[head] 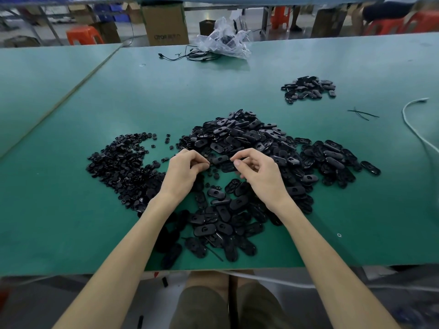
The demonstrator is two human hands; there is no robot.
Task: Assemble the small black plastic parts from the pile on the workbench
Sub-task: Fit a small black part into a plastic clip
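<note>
On the green workbench mat [71,222], a pile of black oval plastic shells [249,138] lies beside small round black pieces [118,162]. The left hand [185,169] and right hand [259,172] hover over the pile with fingers curled; whether they pinch parts, I cannot tell. This is probably the picking step; next, a shell and a round piece must be aligned.

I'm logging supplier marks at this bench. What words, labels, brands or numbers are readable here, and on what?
"OTOR": printed on the front of the cardboard box behind the workbench. The reading is uncertain, and the characters after it are too blurred to read.
Black plastic parts: any marking is too small to read.
No other text shows.
</note>
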